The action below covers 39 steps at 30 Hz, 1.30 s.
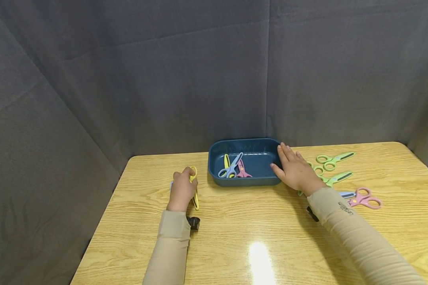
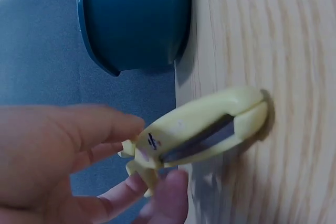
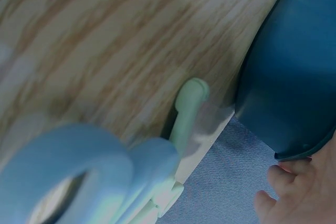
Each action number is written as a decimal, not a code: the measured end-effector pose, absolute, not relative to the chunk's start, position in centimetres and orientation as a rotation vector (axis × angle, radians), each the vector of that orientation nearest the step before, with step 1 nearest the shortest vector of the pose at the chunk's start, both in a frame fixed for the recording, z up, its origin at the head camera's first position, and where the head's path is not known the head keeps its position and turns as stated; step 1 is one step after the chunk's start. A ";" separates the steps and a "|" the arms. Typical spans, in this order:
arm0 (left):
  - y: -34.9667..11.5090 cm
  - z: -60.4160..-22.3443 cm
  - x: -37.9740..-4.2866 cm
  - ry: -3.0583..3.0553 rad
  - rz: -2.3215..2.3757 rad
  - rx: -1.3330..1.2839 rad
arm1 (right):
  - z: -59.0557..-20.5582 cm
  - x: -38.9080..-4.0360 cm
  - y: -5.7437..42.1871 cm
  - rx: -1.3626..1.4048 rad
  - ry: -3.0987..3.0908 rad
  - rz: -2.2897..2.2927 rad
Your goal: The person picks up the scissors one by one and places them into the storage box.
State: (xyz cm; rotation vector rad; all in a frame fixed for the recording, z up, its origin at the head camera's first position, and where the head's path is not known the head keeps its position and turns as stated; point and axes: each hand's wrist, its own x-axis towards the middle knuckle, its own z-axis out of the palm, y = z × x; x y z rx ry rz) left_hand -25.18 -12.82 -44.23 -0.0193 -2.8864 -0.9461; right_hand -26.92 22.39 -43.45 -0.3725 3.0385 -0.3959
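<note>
My left hand [image 1: 181, 191] pinches a pair of yellow scissors [image 2: 202, 116] near the handles, left of the blue bin [image 1: 251, 182]. In the left wrist view the tip of the scissors meets the tabletop. A bit of something light blue [image 1: 171, 185] shows beside that hand, mostly hidden by it. My right hand [image 1: 295, 170] rests over the bin's right rim with its fingers fairly straight. Inside the bin, toward the left, lie blue scissors [image 1: 231, 168], pink scissors [image 1: 242, 170] and yellow scissors [image 1: 226, 160].
Right of the bin, green scissors [image 1: 337, 158] and more green scissors [image 1: 339, 178] lie on the wooden table [image 1: 228, 229]. Nearer are pink scissors [image 1: 365, 199] and a blue-handled pair [image 3: 79, 156], partly behind my right forearm. A grey curtain [image 1: 185, 87] hangs behind the table.
</note>
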 end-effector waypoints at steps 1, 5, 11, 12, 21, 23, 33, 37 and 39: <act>-12.8 -44.2 -25.2 -2.876 -0.933 -0.018 | -43.4 -26.9 22.4 -0.373 3.038 -0.395; -12.8 -44.1 -25.2 -2.823 -0.905 -0.009 | -43.3 -26.9 22.3 -0.369 3.033 -0.398; -12.9 -44.0 -25.4 -2.681 -1.066 0.011 | -43.0 -26.7 22.2 -0.369 3.022 -0.407; -12.9 -43.9 -25.4 -2.663 -1.098 0.017 | -43.0 -26.7 22.2 -0.369 3.022 -0.407; -13.2 -43.6 -25.4 -2.556 -1.250 0.112 | -43.1 -26.8 22.3 -0.373 3.032 -0.405; -13.3 -43.4 -25.3 -2.540 -1.257 0.129 | -43.2 -26.9 22.3 -0.373 3.034 -0.403; -13.5 -42.5 -25.3 -2.441 -1.312 0.150 | -43.2 -26.8 22.3 -0.372 3.032 -0.408; -13.4 -42.0 -25.2 -2.369 -1.369 0.126 | -43.2 -26.8 22.2 -0.371 3.031 -0.408; -13.3 -41.7 -25.1 -2.325 -1.416 0.114 | -43.2 -26.8 22.2 -0.369 3.032 -0.406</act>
